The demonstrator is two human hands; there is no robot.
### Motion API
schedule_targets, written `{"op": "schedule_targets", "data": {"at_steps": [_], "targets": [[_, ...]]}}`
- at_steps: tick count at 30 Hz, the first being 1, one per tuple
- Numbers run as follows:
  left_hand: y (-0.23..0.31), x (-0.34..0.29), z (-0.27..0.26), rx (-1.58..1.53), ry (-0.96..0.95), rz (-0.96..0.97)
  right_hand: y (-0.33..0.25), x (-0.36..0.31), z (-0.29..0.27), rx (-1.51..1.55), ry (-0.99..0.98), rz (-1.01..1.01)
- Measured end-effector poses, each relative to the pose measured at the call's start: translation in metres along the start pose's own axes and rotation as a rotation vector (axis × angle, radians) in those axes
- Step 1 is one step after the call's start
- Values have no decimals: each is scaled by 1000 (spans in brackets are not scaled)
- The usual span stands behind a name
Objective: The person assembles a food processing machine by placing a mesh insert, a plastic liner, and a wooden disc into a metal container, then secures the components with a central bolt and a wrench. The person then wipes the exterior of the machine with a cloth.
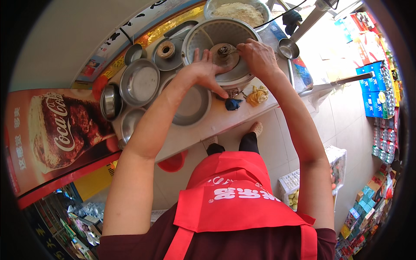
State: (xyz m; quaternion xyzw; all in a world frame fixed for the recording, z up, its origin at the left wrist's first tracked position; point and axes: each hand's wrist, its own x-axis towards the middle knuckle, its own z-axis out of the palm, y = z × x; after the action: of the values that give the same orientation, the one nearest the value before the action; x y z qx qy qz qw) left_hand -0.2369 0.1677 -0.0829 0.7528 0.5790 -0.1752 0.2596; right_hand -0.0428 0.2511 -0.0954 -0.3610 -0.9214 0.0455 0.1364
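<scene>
In front of me stands a large round metal drum with a deep basin. In its middle is a worn round disc with a small metal knob at its centre. My left hand reaches over the near left rim, fingers spread and thumb apart, by the disc's left edge. My right hand is inside the right rim; its fingertips pinch together at the disc's right side, and what they hold is hidden. Below the drum, on the counter, lie a dark blue bundle and a yellowish crumpled bundle.
Several round metal pans crowd the counter on the left, with a spool-like ring in one. A colander of pale flour-like powder stands behind the drum. A ladle lies at right. A red basin sits below the counter.
</scene>
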Motion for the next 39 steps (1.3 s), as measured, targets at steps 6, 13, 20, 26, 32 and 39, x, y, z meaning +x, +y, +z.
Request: {"op": "schedule_targets", "data": {"at_steps": [6, 13, 20, 26, 32, 39], "targets": [[4, 0, 2, -51, 26, -10, -3, -2, 2, -22, -4, -7], [13, 1, 5, -63, 75, -38, -16, -13, 32, -36, 100, 120], [47, -28, -14, -253, 241, 70, 4, 3, 26, -33, 87, -26], [9, -38, 11, -37, 465, 330, 22, 28, 38, -98, 44, -70], [-4, -23, 33, -21, 589, 302, 16, 20, 35, -171, 49, -54], [5, -18, 37, -18, 635, 204, 12, 13, 17, -171, 25, -35]]}}
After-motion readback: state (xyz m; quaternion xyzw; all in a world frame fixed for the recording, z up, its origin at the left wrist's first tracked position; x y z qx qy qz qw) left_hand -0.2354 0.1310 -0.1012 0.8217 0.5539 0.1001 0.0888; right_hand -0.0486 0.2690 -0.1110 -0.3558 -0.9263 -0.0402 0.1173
